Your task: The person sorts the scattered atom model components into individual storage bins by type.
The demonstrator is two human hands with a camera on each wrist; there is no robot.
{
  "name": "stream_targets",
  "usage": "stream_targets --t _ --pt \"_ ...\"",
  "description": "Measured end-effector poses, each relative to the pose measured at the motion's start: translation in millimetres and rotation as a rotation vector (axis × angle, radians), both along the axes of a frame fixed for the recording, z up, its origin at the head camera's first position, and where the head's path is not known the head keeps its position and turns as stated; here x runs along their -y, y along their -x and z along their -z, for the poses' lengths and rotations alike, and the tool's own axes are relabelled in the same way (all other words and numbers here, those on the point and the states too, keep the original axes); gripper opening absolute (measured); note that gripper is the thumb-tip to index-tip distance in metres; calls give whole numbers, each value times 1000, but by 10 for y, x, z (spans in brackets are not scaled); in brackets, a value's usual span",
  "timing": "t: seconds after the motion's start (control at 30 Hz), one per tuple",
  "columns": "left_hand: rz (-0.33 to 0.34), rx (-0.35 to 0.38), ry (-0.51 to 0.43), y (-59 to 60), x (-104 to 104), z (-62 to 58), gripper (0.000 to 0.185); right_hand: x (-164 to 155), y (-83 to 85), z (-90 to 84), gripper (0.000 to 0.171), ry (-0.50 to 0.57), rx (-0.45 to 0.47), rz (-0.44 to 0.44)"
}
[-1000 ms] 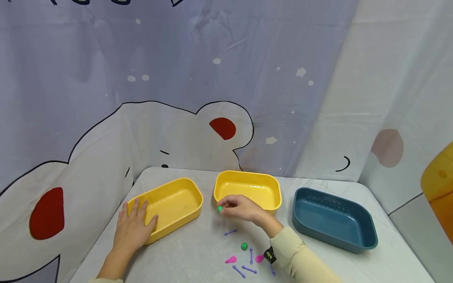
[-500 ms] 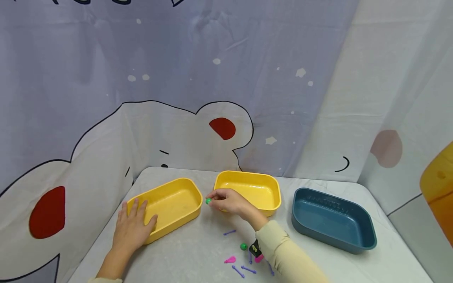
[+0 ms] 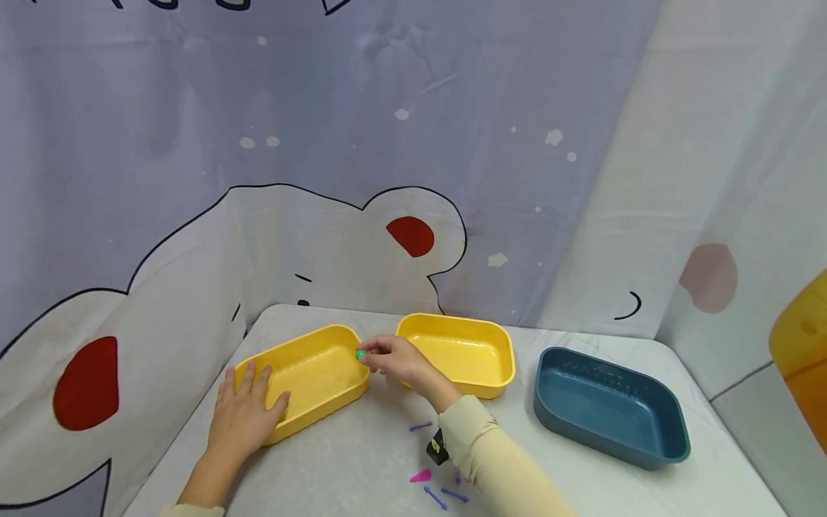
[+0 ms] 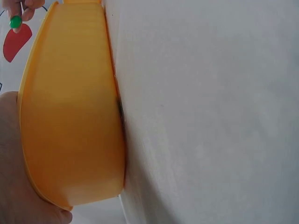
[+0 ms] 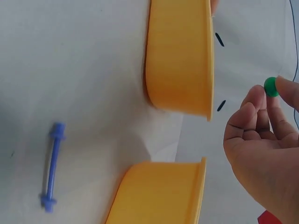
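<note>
My right hand (image 3: 405, 361) pinches a small green ball (image 3: 360, 354) between thumb and fingertips, over the right end of the left yellow tray (image 3: 326, 412). In the right wrist view, the ball (image 5: 270, 87) shows at the fingertips, above the level of the tray rims. My left hand (image 3: 237, 420) rests on the left end of that same tray, fingers spread and fairly straight across its rim. The left wrist view shows the tray's outer wall (image 4: 74, 107) close up, with the left hand along its rim.
A second yellow tray (image 3: 496, 388) stands at the back middle, a dark blue tray (image 3: 604, 434) to the right. Near the right sleeve lie several purple rods (image 3: 421, 426) and a pink teardrop-shaped piece (image 3: 421, 475). A printed cloth (image 3: 323, 108) hangs behind the table.
My right hand has carried the green ball leftward, from in front of the middle yellow tray to over the left one. The sleeve now hides another green ball on the table. The left hand stays put.
</note>
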State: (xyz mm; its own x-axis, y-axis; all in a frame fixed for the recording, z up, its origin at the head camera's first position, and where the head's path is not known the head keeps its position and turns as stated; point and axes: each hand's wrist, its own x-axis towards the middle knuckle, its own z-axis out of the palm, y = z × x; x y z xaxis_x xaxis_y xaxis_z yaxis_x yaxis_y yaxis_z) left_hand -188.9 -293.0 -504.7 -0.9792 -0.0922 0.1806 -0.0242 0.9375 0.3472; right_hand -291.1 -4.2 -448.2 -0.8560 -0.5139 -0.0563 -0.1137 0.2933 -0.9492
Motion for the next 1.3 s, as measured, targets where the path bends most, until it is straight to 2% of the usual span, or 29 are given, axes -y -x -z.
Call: stream_targets --t 0.27,0.47,0.63,0.93,1.3 --pt "7 5 10 -8 -9 -30 72 196 78 -20 20 67 9 91" --pt "-3 -4 12 -5 -5 -32 72 314 161 -41 20 41 4 141" --pt "-7 -5 11 -3 -8 -24 71 403 227 -37 20 14 4 166" --pt "-18 7 13 3 -8 -7 72 507 265 -8 18 46 75 202" --pt "-31 26 6 4 -14 -32 73 518 309 17 22 47 97 240"
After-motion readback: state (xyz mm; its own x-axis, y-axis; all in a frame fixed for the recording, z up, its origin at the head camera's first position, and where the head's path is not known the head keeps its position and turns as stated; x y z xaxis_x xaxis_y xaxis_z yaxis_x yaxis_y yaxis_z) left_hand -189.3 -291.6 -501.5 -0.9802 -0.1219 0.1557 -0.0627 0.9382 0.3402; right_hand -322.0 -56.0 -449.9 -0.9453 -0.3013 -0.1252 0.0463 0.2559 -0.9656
